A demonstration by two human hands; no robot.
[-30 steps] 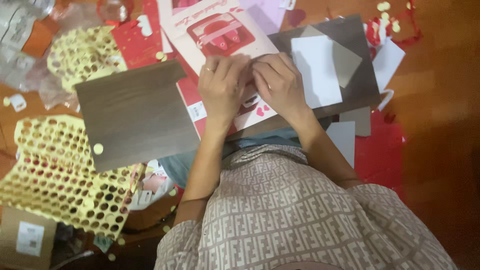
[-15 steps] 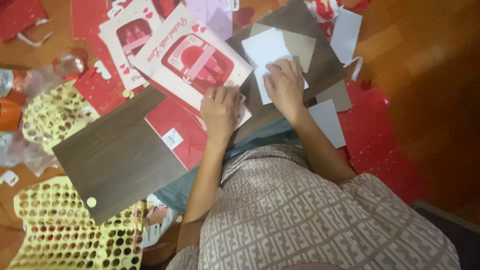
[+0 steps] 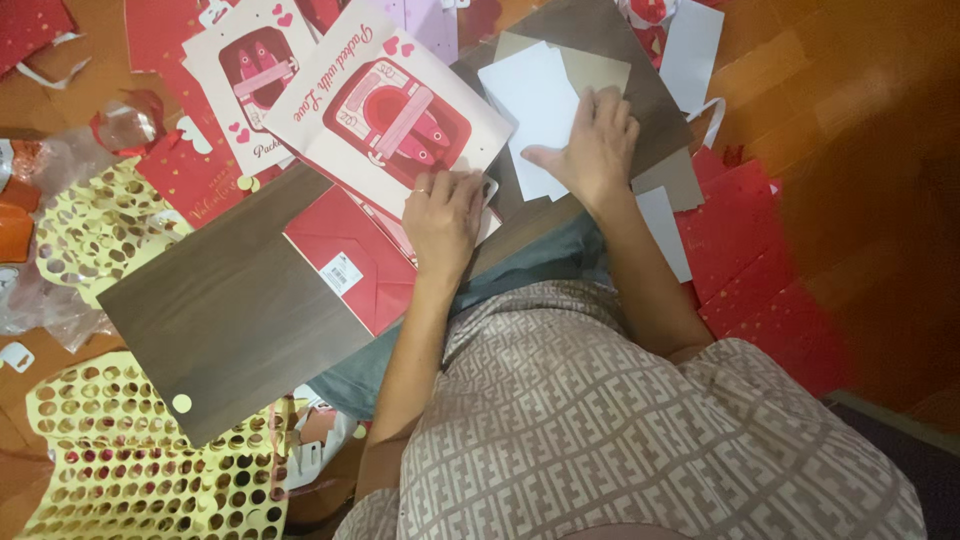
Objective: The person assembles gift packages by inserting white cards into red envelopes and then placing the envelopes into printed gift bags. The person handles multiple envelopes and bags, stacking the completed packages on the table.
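Head view, nearest: left hand [image 3: 443,212] lies flat, fingers pressing the corner of a printed red-and-cream card [image 3: 385,110] just above the dark board [image 3: 215,320].
Further: right hand [image 3: 590,145] spread open on white paper sheets [image 3: 530,95], gripping nothing.
Risk: loose sheets could slide apart under pressure, or the card crease.
Surface: wooden floor [image 3: 850,100], strewn with red paper scraps [image 3: 760,240] and a yellow punched sheet [image 3: 130,470].
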